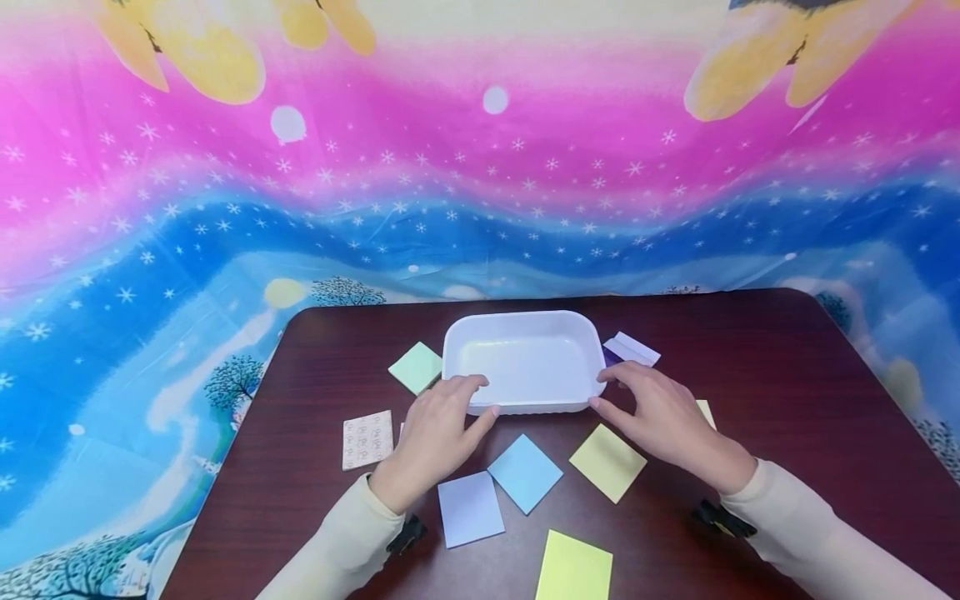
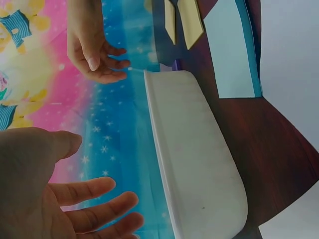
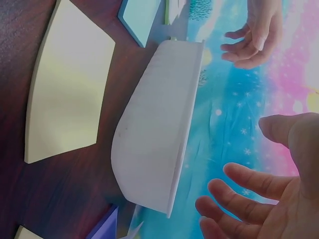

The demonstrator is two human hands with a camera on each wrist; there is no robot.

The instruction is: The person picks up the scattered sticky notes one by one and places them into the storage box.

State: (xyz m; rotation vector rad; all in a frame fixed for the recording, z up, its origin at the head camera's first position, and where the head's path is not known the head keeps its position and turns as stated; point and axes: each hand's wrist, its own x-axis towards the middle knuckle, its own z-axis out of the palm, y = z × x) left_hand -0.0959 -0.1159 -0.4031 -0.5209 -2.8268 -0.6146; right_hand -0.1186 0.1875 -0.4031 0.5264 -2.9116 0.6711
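Just below the head frame's middle, I see the tub (image 1: 525, 375) sitting mouth up on the worktop (image 1: 802, 367). The left hand (image 1: 442, 421) and right hand (image 1: 667, 412) flank its near corners, fingers wide and holding nothing; both wrist views show me a gap. I judge they're paired because the tub is broad. Lower centre, the blue note (image 1: 525, 473) and lilac note (image 1: 472, 509) lie flat, apparently spread so each shows.

The right hand (image 3: 271, 209), fingers spread, is near a white tub (image 3: 149, 124) beside a yellow pad (image 3: 72, 84).
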